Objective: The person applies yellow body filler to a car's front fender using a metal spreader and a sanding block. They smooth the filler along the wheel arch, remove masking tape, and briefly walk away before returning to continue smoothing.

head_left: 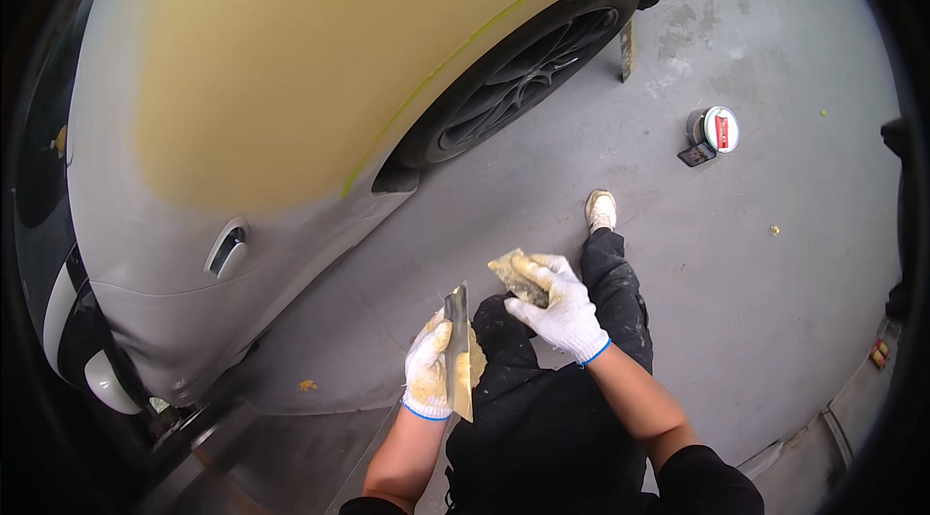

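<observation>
White knit gloves with blue cuffs, smeared with yellow filler, cover both hands. My left hand (427,372) is closed round a long grey metal filler blade (455,336), held nearly upright in the picture. Yellow body filler (475,363) clings to its right side and lower end. Up and to the right, my right hand (565,310) pinches a small flat spreader (513,277) caked with yellow filler. The two tools are apart. Ahead and to the left stands a grey car body panel (145,234) with a broad yellow-tan filled area (281,60) reaching the wheel arch.
The car's wheel (528,74) and door handle (229,249) face me. On the grey floor (756,282) to the right stands a round tin (721,129) with a phone (697,155) leaning beside it. A flat strip (627,52) stands by the tyre. Filler crumbs (307,385) dot the floor.
</observation>
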A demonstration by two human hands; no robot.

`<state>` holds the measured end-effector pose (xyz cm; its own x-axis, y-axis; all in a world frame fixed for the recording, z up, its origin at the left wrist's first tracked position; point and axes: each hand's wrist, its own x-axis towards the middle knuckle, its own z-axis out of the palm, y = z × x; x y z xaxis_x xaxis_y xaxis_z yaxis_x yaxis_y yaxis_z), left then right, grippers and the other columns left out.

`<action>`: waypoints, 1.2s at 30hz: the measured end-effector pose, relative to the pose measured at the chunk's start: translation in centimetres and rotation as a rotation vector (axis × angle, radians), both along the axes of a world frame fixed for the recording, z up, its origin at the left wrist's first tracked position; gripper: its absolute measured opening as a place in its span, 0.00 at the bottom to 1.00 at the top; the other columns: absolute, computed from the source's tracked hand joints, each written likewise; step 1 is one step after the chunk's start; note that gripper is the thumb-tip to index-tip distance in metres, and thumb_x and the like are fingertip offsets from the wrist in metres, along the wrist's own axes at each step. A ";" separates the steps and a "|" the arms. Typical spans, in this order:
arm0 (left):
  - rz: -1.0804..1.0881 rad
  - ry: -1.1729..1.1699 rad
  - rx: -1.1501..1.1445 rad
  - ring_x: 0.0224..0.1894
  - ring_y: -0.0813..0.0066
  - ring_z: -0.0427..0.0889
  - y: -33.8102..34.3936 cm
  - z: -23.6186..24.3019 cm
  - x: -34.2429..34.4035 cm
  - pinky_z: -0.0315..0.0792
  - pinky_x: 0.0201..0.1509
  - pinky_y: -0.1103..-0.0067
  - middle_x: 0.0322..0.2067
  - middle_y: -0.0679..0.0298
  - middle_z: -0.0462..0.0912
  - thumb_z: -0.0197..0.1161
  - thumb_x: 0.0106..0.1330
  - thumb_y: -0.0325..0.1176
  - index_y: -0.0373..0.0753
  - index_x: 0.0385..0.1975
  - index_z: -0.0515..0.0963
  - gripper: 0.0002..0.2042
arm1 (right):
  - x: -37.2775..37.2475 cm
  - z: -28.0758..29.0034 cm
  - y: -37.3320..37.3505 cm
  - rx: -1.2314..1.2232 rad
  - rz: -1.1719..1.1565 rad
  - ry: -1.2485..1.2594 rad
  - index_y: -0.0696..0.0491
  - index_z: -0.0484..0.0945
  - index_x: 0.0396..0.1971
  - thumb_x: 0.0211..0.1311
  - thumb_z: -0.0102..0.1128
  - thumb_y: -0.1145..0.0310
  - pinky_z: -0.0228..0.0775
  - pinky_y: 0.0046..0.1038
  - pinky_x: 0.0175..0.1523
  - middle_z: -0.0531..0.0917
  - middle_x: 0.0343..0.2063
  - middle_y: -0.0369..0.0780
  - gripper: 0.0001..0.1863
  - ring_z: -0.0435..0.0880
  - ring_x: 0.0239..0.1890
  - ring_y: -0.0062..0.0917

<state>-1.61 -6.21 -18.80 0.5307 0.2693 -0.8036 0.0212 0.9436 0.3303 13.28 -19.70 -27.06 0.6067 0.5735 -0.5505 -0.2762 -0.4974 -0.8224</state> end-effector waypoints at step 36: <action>-0.351 -0.237 -0.128 0.06 0.74 0.56 -2.4 -0.5 22.2 0.52 0.13 0.73 0.08 0.70 0.61 0.49 0.77 0.43 0.43 0.41 0.72 0.11 | 24.6 -1.5 -8.1 0.538 -0.426 0.592 0.60 0.71 0.65 0.77 0.52 0.64 0.77 0.27 0.55 0.84 0.51 0.41 0.23 0.83 0.51 0.21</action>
